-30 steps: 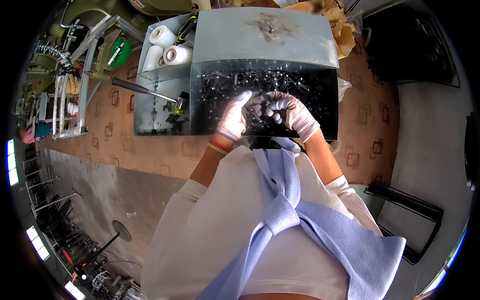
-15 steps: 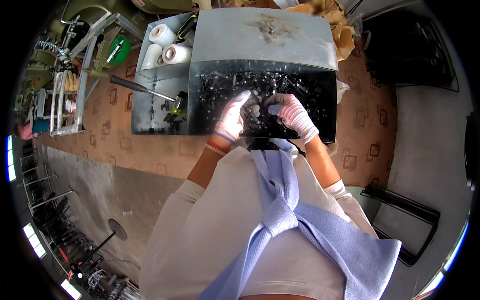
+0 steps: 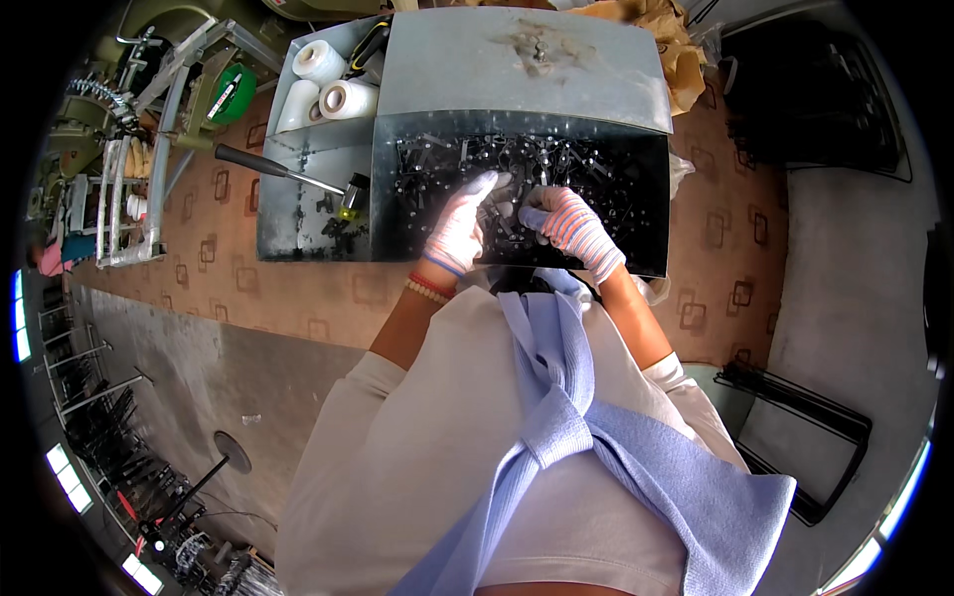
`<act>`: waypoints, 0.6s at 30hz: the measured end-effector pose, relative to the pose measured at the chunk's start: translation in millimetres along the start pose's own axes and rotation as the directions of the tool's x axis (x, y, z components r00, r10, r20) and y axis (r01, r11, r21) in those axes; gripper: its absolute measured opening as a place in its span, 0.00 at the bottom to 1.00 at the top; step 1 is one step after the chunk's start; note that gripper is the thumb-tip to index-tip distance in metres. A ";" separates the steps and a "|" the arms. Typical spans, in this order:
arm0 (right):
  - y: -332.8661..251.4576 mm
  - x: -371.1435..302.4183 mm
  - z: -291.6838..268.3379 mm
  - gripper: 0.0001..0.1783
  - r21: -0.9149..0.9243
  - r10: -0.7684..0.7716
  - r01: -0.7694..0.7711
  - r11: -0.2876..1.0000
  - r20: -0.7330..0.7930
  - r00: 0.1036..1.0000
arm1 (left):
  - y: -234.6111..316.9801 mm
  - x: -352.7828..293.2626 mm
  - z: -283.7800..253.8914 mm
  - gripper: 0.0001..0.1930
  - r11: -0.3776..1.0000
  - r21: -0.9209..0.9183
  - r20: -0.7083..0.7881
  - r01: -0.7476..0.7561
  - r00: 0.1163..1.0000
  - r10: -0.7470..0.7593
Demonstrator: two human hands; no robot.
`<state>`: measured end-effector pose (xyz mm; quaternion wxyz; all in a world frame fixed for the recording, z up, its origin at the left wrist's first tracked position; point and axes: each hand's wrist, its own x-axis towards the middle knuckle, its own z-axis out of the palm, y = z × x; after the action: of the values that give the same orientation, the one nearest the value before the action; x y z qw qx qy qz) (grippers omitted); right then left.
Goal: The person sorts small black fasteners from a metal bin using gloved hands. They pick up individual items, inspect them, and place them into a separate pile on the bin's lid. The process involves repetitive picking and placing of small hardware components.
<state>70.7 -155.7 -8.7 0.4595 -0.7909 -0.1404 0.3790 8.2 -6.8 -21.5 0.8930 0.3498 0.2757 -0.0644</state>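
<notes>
Both my hands wear striped, pale-fingered gloves and are over a grey metal bin of small dark metal parts (image 3: 422,184). My left hand (image 3: 459,226) is on the left, its thumb raised and its fingers curled inward. Whatever lies in its grip blends into the dark parts behind. Facing it, my right hand (image 3: 574,228) has thumb and fingers drawn together in a pinch, the tips close to the left fingers. Any piece between them is too small to make out.
A hammer (image 3: 298,177) lies across the bin's left compartment. Behind it stand white rolls (image 3: 348,99) and a yellow-and-black handled tool (image 3: 371,45). A grey lid plate (image 3: 457,65) covers the back. Brown paper (image 3: 681,74) is at the far right; a metal rack (image 3: 154,169) stands left.
My right hand has moved slightly left, bringing its fingertips closer to my left hand. My left hand stays almost in place, still curled. The whole view has shifted a little.
</notes>
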 end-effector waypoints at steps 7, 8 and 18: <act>-12.0 3.1 -1.9 0.07 0.218 -0.139 0.133 0.967 0.011 0.990 | 3.6 -3.8 2.1 0.13 0.995 -0.029 0.019 0.091 0.996 -0.091; -9.5 8.9 -0.6 0.09 0.270 -0.184 0.179 0.946 -0.005 0.983 | -0.1 1.7 -3.0 0.13 0.995 -0.047 0.022 0.092 0.996 -0.091; 0.5 29.9 -7.8 0.11 -0.375 -0.183 0.206 0.904 0.096 0.978 | 0.1 1.4 0.3 0.12 0.999 0.025 -0.148 0.046 0.988 -0.041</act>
<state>96.5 -143.8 -20.9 0.3274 -0.8359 -0.3033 0.3196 9.6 -6.9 -22.0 0.8635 0.3600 0.3477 -0.0616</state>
